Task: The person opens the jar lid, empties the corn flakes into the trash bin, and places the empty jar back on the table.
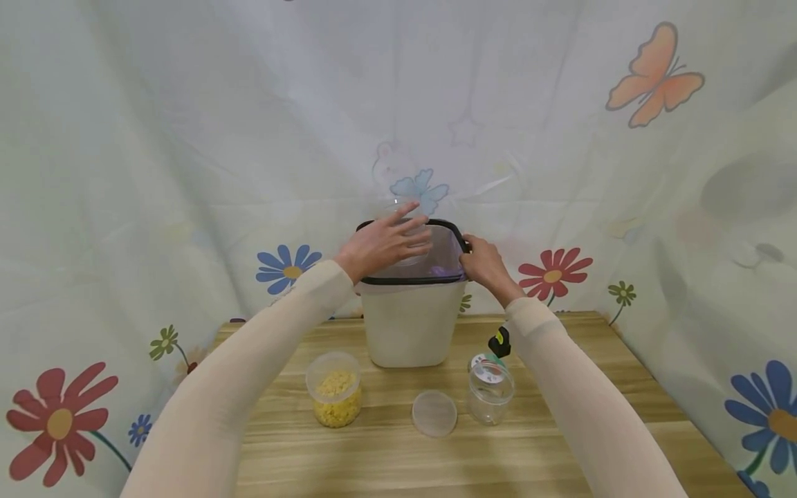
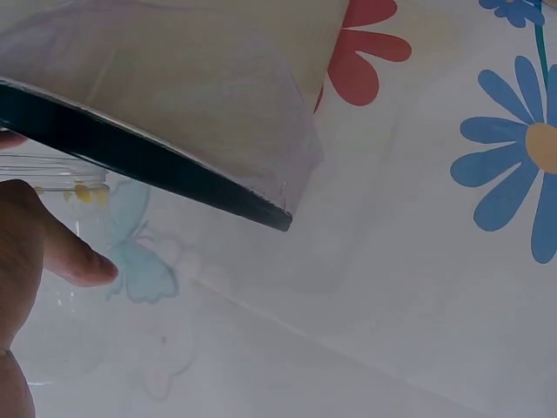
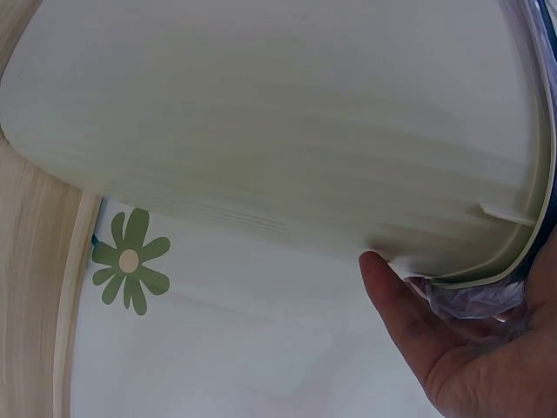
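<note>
A cream trash bin with a black rim and a thin plastic liner stands on the table. Over its mouth, my left hand holds a clear jar with the mouth turned down towards the bin. Small yellow bits cling near the jar's rim. In the head view the hand hides most of this jar. My right hand grips the bin's right rim, its thumb against the outer wall and the liner bunched beside the palm.
At the front left stands a clear tub of yellow crumbs. A round translucent lid lies at the middle front, near a clear jar. Behind that jar is a small black and yellow object. A printed curtain hangs around the table.
</note>
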Demonstrator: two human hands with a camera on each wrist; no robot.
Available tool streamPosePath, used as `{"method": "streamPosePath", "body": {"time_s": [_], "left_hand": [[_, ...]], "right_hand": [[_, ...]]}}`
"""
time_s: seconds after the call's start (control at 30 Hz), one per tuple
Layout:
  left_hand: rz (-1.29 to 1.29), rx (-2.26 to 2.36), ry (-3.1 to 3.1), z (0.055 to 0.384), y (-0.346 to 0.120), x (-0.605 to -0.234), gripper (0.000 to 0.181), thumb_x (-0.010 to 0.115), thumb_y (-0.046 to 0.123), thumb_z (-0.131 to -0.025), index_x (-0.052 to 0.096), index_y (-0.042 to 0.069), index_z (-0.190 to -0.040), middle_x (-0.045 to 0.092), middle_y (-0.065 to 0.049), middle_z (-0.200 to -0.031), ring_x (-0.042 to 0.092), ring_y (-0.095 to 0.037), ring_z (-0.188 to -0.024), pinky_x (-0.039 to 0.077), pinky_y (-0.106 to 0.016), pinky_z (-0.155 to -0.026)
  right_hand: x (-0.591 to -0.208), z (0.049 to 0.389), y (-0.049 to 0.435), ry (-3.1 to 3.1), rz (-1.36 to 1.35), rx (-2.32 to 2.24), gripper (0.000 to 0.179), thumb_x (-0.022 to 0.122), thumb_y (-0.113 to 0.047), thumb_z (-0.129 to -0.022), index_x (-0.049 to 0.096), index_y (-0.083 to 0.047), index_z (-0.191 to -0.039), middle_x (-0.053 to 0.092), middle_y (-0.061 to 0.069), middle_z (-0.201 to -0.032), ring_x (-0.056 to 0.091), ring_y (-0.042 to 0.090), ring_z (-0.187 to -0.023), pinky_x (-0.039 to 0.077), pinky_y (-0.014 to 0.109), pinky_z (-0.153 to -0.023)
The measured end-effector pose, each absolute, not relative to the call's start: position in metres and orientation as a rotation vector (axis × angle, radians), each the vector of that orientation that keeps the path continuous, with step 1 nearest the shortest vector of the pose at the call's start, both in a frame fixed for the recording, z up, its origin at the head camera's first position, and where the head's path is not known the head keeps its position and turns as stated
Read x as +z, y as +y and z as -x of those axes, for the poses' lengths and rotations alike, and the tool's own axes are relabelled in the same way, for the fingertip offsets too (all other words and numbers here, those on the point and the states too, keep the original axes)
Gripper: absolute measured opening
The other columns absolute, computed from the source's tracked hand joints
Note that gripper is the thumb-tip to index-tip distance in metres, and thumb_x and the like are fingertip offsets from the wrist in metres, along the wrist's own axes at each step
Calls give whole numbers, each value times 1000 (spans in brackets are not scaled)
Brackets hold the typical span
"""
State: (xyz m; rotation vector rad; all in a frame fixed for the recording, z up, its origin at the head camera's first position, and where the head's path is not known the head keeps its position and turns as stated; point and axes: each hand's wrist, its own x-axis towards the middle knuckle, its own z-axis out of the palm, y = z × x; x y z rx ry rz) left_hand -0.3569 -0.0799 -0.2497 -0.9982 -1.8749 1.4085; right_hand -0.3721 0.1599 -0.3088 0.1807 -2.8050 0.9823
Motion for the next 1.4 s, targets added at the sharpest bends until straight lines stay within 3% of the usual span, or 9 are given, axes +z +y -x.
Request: {"method": "streamPosePath", "body": {"time_s": [0.2, 0.77, 1.07, 1.2, 1.33, 1.4], "left_hand": [[965, 1359, -1888, 356, -81, -247, 96, 69, 11, -90, 7, 37, -158, 13, 8, -166, 8, -23, -155, -8, -57, -122], [960, 1439, -1864, 359, -84, -261, 98, 71, 17, -90, 3, 36, -158, 8, 7, -167, 6, -22, -155, -5, -55, -123], [917, 1332, -1931, 358, -90, -259, 99, 71, 15, -90, 1, 35, -158, 8, 6, -167, 6, -23, -155, -7, -58, -122], [904, 1225, -1955, 359, -93, -258, 101, 74, 18, -87, 3, 33, -158, 14, 4, -166, 9, -24, -155, -5, -58, -123], [888, 1088, -1986, 360, -95, -259, 99, 75, 20, -86, 9, 30, -158, 19, 1, -164, 14, -26, -153, -2, -58, -123], [872, 1027, -2002, 361, -97, -259, 95, 74, 18, -87, 12, 30, -158, 21, 0, -164, 15, -26, -153, -1, -57, -123]], "right_hand": [[-311, 373, 160, -2811, -178, 985, 59, 42, -13, -95, 33, -6, -153, 51, 23, -144, 60, 27, -82, 45, 27, -61], [-311, 375, 159, -2792, -200, 985, 59, 42, -11, -92, 36, -5, -151, 53, 24, -141, 62, 31, -93, 50, 30, -66], [-312, 376, 161, -2805, -210, 926, 59, 42, -16, -93, 37, -5, -150, 49, 21, -146, 54, 33, -109, 47, 42, -84], [-312, 375, 163, -2812, -181, 934, 57, 47, -22, -95, 38, -8, -150, 50, 19, -145, 60, 28, -96, 51, 36, -76], [-311, 375, 165, -2840, -142, 934, 59, 47, -28, -98, 34, -11, -153, 62, 22, -125, 63, 23, -72, 52, 31, -63], [-310, 375, 167, -2841, -142, 913, 59, 46, -30, -98, 33, -11, -153, 61, 23, -125, 63, 25, -77, 52, 34, -68]]}}
